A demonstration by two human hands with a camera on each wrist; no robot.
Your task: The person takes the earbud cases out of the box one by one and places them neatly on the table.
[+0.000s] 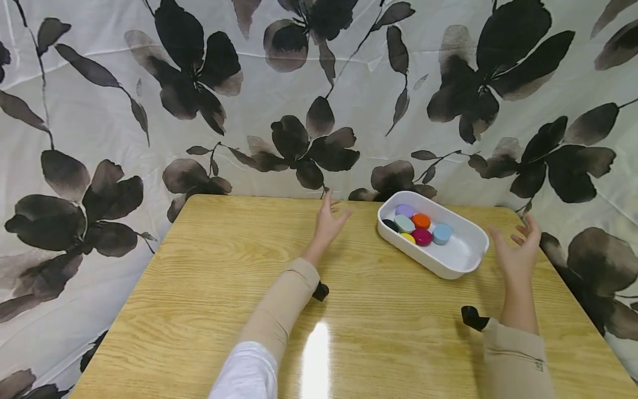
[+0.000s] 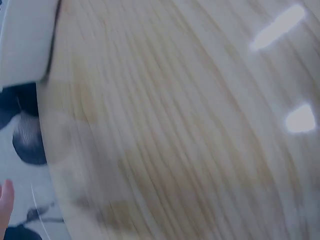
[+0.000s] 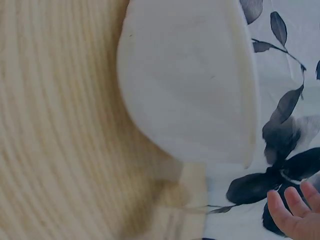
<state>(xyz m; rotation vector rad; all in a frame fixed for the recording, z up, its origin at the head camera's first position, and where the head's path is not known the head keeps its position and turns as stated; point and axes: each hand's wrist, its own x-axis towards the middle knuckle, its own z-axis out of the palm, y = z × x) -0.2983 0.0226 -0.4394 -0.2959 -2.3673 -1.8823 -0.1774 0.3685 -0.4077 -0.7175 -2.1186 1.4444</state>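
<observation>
A white tub (image 1: 463, 252) stands toward the back right of the wooden table. Gathered mostly at its left end are several round pieces: a purple one (image 1: 405, 210), an orange one (image 1: 421, 220), a crimson one (image 1: 422, 237), a light blue one (image 1: 442, 234), a pale green one (image 1: 404, 224), plus partly hidden yellow and black ones. My left hand (image 1: 330, 221) hovers left of the tub, fingers extended, holding nothing. On the tub's right, my right hand (image 1: 518, 249) is raised with spread, slightly bent fingers and touches nothing. The right wrist view shows the tub's outer side (image 3: 190, 80) close up.
The wooden table (image 1: 224, 249) reaches back to a floral cloth (image 1: 299, 83) hanging behind it. Black camera mounts (image 1: 321, 291) sit on both wrists. Light glares off the tabletop near the front.
</observation>
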